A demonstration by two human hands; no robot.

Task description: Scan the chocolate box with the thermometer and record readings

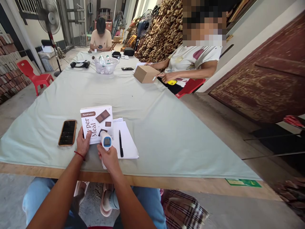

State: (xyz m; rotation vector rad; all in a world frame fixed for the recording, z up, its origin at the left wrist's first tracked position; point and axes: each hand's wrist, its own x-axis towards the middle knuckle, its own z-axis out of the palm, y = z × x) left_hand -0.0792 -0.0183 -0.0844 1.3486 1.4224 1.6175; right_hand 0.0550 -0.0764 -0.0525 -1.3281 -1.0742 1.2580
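My left hand (pixel 83 142) grips the lower left edge of a white box (pixel 91 122) printed with "NutriMotion", "Meal" and brown chocolate-like pieces. The box stands tilted above the table's near side. In my right hand (pixel 110 156) is a white infrared thermometer (pixel 105 139) with a blue-rimmed screen, its head close in front of the box's lower right part. What the screen reads is too small to tell. Right of the box, white paper sheets (pixel 128 144) lie on the cloth with a black pen (pixel 121 143) on top. A phone in an orange-brown case (pixel 67 133) rests left of my left hand.
A pale green cloth (pixel 181 143) covers the long table. Farther back stand a clear plastic basin (pixel 106 67) with bottles and a cardboard box (pixel 146 74), touched by a person seated at the right. Another person sits at the far end. A red chair (pixel 34 74) stands left.
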